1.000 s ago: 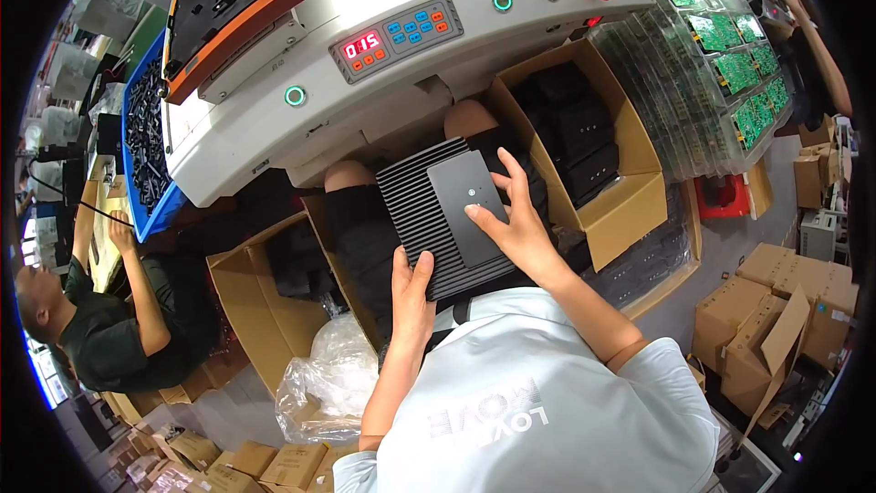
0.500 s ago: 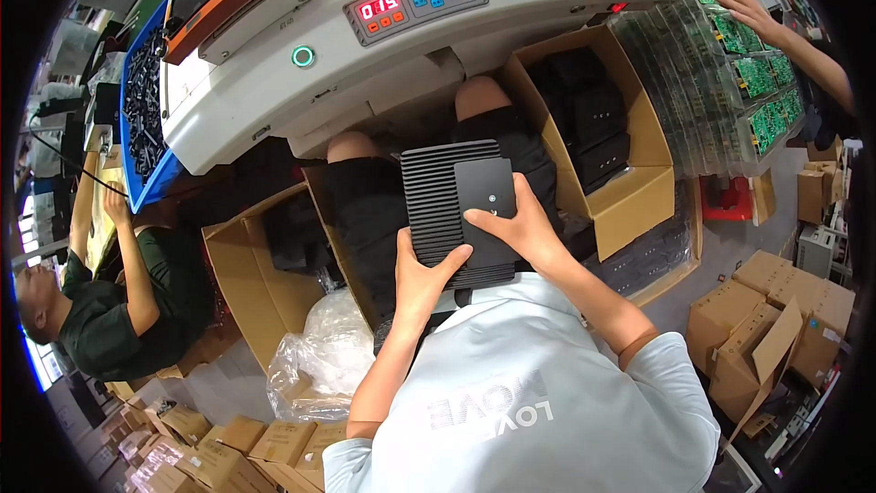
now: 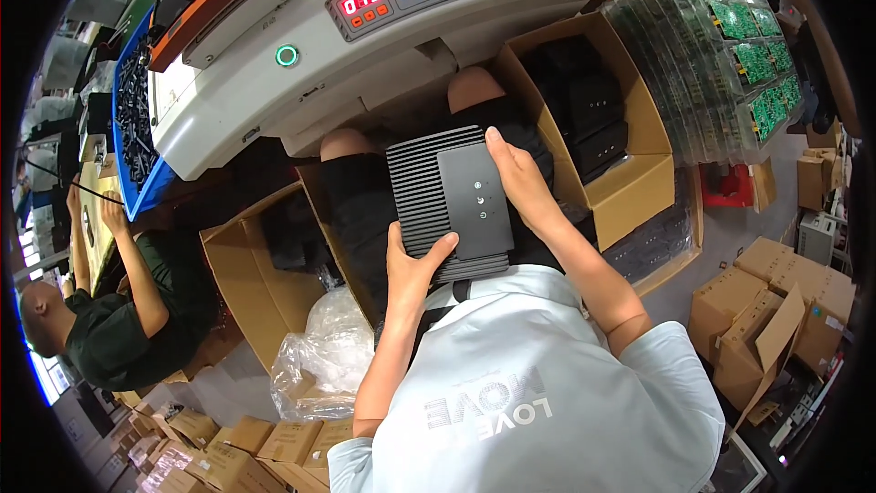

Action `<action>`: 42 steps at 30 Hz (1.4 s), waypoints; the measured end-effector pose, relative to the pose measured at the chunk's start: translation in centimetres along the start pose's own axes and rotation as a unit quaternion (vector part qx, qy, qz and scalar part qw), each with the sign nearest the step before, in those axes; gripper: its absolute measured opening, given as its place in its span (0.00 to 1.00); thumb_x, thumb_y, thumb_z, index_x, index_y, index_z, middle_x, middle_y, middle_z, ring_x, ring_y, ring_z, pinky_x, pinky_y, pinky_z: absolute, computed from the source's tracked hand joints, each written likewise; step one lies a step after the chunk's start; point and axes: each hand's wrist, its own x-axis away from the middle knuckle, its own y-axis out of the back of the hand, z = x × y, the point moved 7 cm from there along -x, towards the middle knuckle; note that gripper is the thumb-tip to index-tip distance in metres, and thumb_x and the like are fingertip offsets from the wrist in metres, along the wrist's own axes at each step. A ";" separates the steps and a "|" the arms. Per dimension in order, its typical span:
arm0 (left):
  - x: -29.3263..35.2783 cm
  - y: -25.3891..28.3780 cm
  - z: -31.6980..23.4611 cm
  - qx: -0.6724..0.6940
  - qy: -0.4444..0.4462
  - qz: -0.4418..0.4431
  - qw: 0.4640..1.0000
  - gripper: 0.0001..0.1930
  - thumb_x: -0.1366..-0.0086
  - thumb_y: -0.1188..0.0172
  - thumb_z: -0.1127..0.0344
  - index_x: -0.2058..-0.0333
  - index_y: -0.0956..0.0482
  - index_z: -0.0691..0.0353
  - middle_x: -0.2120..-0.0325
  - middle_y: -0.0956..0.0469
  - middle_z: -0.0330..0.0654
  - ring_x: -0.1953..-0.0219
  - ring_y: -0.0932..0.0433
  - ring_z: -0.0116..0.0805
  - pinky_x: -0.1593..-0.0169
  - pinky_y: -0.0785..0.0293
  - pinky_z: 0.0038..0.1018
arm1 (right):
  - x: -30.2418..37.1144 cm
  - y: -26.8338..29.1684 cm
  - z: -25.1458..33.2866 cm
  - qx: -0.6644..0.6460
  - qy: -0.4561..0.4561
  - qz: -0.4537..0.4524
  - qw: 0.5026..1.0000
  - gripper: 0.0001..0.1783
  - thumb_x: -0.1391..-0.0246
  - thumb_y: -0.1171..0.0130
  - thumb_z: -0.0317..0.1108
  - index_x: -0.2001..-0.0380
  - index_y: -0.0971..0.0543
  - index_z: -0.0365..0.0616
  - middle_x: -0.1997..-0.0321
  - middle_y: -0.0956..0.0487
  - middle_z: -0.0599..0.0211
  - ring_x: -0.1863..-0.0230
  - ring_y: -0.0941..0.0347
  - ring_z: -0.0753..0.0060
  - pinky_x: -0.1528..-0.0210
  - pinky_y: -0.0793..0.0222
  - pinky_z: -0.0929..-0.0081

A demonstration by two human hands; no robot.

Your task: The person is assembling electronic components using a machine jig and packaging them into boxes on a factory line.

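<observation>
Above my lap I hold a black ribbed casing, tilted a little, with a smooth flat panel along its right part. Small round marks run down that panel. My left hand grips the lower left corner, its thumb lying over the ribs. At the upper right edge, my right hand has its thumb at the top corner, and its other fingers are hidden behind or under the casing.
Ahead stands a white machine with a lit control panel. Open cardboard boxes flank my legs, the right box holding black parts. Stacked clear trays of green circuit boards rise at right. A co-worker sits left, near a blue bin.
My right hand has slid from the panel's middle up to the casing's upper right edge, uncovering more round marks. Another person's arm at far right has left the trays.
</observation>
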 end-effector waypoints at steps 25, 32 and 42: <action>0.3 0.0 -3.6 0.030 0.028 0.055 0.998 0.33 0.51 0.28 0.72 0.47 0.35 0.65 0.58 0.24 0.44 0.55 0.24 0.32 0.48 0.28 0.28 | 4.9 2.8 9.1 0.329 0.328 -0.068 0.883 0.21 0.43 0.43 0.31 0.45 0.27 0.45 0.51 0.21 0.60 0.53 0.23 0.64 0.52 0.29 0.76; -0.2 0.3 -3.3 0.027 0.067 0.110 0.991 0.36 0.50 0.28 0.71 0.44 0.37 0.67 0.58 0.24 0.45 0.56 0.24 0.32 0.50 0.28 0.27 | 10.2 -1.8 11.0 0.554 0.539 0.201 0.601 0.29 0.56 0.38 0.30 0.46 0.26 0.47 0.46 0.24 0.65 0.47 0.27 0.63 0.45 0.29 0.66; -1.5 5.7 2.4 0.061 0.175 0.302 0.935 0.42 0.34 0.64 0.31 0.53 0.27 0.73 0.73 0.19 0.46 0.70 0.18 0.34 0.64 0.22 0.26 | 4.3 2.0 5.3 0.177 0.004 0.215 0.960 0.19 0.42 0.40 0.42 0.80 0.30 0.42 0.80 0.33 0.78 0.75 0.37 0.88 0.71 0.38 0.81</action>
